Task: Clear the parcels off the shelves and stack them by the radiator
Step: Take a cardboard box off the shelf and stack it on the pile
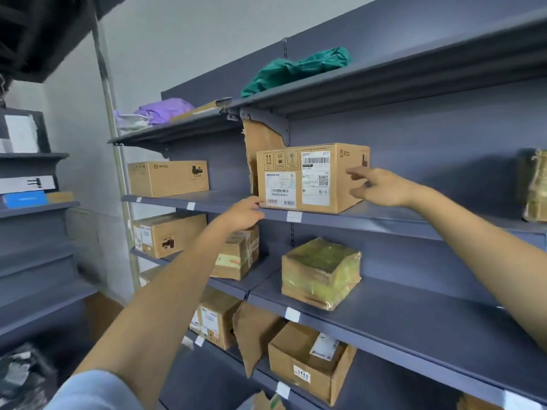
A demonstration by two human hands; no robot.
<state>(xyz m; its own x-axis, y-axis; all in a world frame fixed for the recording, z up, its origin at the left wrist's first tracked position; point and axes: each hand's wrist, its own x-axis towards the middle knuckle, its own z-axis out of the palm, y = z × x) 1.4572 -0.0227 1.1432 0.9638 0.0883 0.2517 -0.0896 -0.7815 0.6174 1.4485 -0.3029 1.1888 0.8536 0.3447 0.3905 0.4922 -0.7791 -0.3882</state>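
A brown cardboard parcel [310,179] with white shipping labels stands on the second grey shelf [384,223], under the top shelf. My left hand [244,214] reaches up to its lower left corner, fingertips at the box's bottom edge. My right hand [381,187] is spread open at the box's right side, fingers straight and just short of or touching the cardboard. Neither hand grips anything. Other parcels lie around: one [168,178] to the left on the same level, a plastic-wrapped cube [321,272] one shelf down.
A green bag [296,71] and a purple bag [165,110] lie on the top shelves. More boxes [168,235] [307,362] fill lower shelves. A torn cardboard piece [260,143] stands behind the parcel. Another shelf unit [32,208] stands at the left.
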